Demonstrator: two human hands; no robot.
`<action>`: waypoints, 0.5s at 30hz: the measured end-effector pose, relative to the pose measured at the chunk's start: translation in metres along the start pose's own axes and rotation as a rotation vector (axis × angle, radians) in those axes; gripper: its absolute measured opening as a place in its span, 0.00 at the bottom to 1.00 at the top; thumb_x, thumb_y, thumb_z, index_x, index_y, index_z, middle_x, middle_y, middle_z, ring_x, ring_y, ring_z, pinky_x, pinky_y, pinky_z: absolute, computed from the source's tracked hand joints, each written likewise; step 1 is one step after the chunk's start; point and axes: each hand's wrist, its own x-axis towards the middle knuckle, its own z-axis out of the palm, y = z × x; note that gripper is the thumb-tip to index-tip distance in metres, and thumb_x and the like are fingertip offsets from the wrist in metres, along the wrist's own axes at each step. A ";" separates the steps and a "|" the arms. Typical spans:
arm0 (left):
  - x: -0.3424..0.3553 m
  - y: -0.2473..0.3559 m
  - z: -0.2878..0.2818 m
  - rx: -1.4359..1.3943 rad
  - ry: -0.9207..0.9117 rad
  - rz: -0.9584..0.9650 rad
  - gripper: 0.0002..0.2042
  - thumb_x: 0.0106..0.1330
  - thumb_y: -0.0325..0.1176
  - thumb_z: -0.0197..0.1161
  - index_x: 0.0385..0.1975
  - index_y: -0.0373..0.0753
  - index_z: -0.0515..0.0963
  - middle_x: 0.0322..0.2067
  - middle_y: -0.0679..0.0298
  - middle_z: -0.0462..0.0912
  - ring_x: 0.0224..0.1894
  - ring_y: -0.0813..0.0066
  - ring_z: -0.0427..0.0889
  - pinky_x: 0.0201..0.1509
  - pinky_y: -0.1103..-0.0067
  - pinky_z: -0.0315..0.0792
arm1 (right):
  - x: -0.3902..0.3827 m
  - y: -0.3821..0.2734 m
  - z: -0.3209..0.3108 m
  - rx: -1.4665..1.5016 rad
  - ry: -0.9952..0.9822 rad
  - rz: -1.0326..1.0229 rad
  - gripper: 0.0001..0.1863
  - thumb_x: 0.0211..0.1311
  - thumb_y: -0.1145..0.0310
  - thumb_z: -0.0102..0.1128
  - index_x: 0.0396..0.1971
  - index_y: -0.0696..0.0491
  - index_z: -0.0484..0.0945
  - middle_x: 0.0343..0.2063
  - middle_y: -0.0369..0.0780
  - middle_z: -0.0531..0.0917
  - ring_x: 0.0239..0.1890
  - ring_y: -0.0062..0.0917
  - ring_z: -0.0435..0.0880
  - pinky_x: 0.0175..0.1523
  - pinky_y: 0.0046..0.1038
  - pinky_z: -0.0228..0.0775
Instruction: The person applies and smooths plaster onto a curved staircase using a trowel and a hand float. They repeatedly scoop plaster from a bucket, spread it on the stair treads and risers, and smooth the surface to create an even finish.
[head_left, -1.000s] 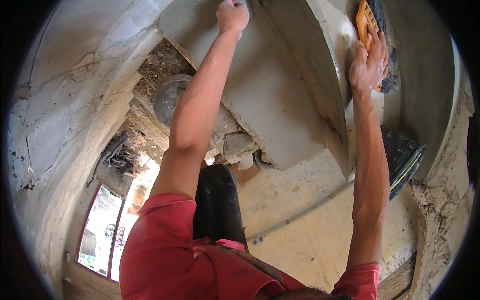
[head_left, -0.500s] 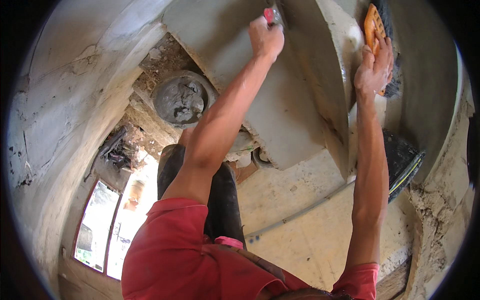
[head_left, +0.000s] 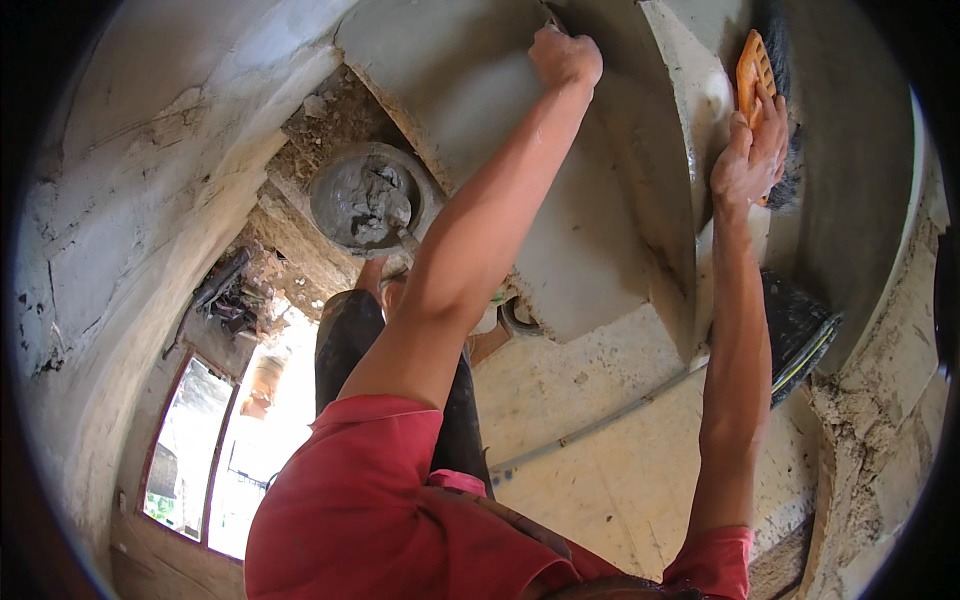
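My left hand (head_left: 566,55) is closed in a fist high up, against the grey plastered slab (head_left: 440,70). What it holds is mostly hidden; only a thin dark bit shows above the knuckles. Over at the upper right, my right hand (head_left: 748,155) grips the lower part of an orange brush (head_left: 756,72), fingers lying over its slotted back. Dark bristles stick out along the brush's right side, beside the curved grey plastered wall (head_left: 850,180). An upright plastered edge (head_left: 675,120) stands between my two hands.
Left of my left forearm is a round bucket (head_left: 425,190) of wet grey mortar. A black container (head_left: 800,325) with a yellow-green stripe stands right of my right forearm. Along the pale floor runs a grey pipe (head_left: 600,425). A rough wall (head_left: 170,170) rises on the left.
My left hand has shifted right, and the red end of the tool it held has gone from sight. My right hand and the orange brush sit slightly lower in the picture.
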 end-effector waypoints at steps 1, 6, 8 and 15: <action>-0.001 0.006 0.000 -0.007 -0.004 -0.026 0.08 0.60 0.19 0.59 0.36 0.26 0.83 0.37 0.41 0.90 0.43 0.45 0.91 0.47 0.57 0.80 | 0.000 0.000 0.000 0.001 -0.002 0.001 0.30 0.70 0.50 0.56 0.72 0.34 0.77 0.78 0.41 0.69 0.81 0.43 0.61 0.81 0.55 0.43; -0.020 -0.004 -0.070 -0.393 -0.386 -0.015 0.03 0.60 0.18 0.57 0.28 0.30 0.77 0.25 0.57 0.81 0.27 0.70 0.78 0.30 0.68 0.69 | -0.001 -0.001 -0.002 -0.017 -0.016 0.012 0.30 0.70 0.49 0.55 0.72 0.35 0.77 0.78 0.41 0.69 0.81 0.44 0.62 0.82 0.55 0.44; -0.041 -0.029 -0.098 -0.538 -0.346 -0.058 0.03 0.62 0.19 0.56 0.27 0.30 0.76 0.22 0.59 0.77 0.26 0.72 0.74 0.29 0.68 0.67 | -0.001 -0.002 -0.002 -0.012 -0.018 0.004 0.30 0.70 0.49 0.55 0.72 0.35 0.77 0.78 0.42 0.70 0.80 0.43 0.63 0.82 0.54 0.44; -0.010 -0.048 -0.070 -0.143 -0.153 -0.077 0.06 0.62 0.19 0.56 0.33 0.34 0.81 0.29 0.65 0.80 0.32 0.77 0.74 0.34 0.73 0.68 | 0.001 -0.006 -0.003 -0.017 -0.002 -0.015 0.30 0.70 0.50 0.55 0.72 0.35 0.77 0.78 0.43 0.70 0.80 0.43 0.64 0.82 0.52 0.44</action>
